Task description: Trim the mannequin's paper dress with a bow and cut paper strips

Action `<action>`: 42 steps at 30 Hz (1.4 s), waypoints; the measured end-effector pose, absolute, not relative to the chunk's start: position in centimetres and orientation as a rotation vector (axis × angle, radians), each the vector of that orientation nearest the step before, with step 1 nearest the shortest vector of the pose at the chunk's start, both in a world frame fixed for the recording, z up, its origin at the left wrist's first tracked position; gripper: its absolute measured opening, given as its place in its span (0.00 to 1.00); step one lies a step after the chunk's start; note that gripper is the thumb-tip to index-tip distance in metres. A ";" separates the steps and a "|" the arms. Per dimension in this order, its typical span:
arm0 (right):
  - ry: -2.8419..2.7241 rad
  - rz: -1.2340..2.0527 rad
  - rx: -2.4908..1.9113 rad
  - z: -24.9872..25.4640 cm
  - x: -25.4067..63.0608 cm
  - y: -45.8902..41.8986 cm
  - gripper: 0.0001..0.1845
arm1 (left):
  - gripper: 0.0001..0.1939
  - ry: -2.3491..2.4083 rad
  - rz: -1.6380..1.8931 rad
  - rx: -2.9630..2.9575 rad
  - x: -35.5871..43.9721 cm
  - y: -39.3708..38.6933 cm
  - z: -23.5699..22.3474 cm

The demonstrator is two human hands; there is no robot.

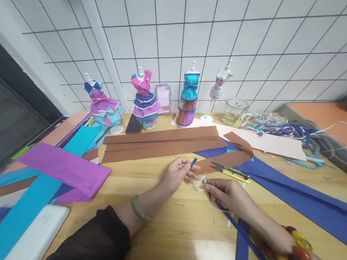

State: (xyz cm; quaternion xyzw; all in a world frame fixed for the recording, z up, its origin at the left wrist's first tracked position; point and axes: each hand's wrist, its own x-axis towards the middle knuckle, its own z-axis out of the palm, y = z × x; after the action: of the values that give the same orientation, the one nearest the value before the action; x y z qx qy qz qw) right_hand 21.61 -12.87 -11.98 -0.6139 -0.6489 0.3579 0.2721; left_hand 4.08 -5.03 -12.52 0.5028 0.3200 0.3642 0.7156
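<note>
My left hand [179, 175] is closed in a pinch on a small dark blue fabric piece [194, 162], whose end sticks out past the fingertips. Close by on the right, my right hand [228, 191] has thumb and forefinger pressed together beside small white bits [199, 184]; what lies between them is too small to make out. A thin, pale curved edge shows under that hand. From beneath it a narrow blue fabric strip [244, 233] runs toward the front edge. Thread snips [232, 172] with yellow handles lie just beyond the right hand, blades pointing left.
Brown folded fabric [162, 143] and a long blue fabric piece [311, 195] lie across the table. Purple fabric [70, 169] and a white power bank [30, 251] are left. Small dressed mannequins [145, 99], a glass jar [233, 111] and tangled ribbons [268, 123] stand or lie behind.
</note>
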 end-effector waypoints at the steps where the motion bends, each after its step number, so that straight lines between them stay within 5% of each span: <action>1: -1.764 0.965 -1.665 -12.0 21.6 -12.9 0.23 | 0.17 0.720 0.811 1.092 4.1 -5.0 -12.5; 19: -1.552 0.962 -1.708 -14.9 22.5 -12.3 0.19 | 0.16 0.731 0.817 1.046 4.1 -5.0 -12.2; 31: -1.272 1.077 -1.666 -10.7 21.8 -12.2 0.26 | 0.18 0.706 0.824 1.040 4.1 -5.3 -12.2; 42: -1.385 1.225 -1.382 -8.4 19.2 -11.3 0.19 | 0.18 0.567 0.726 1.071 4.3 -6.8 -11.4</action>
State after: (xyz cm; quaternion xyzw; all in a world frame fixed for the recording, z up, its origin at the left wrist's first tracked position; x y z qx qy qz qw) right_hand 19.25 -11.30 -8.43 -0.5475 -0.5485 0.4854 0.4047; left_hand 4.34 -6.85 -11.37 0.4921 0.2606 0.3337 0.7606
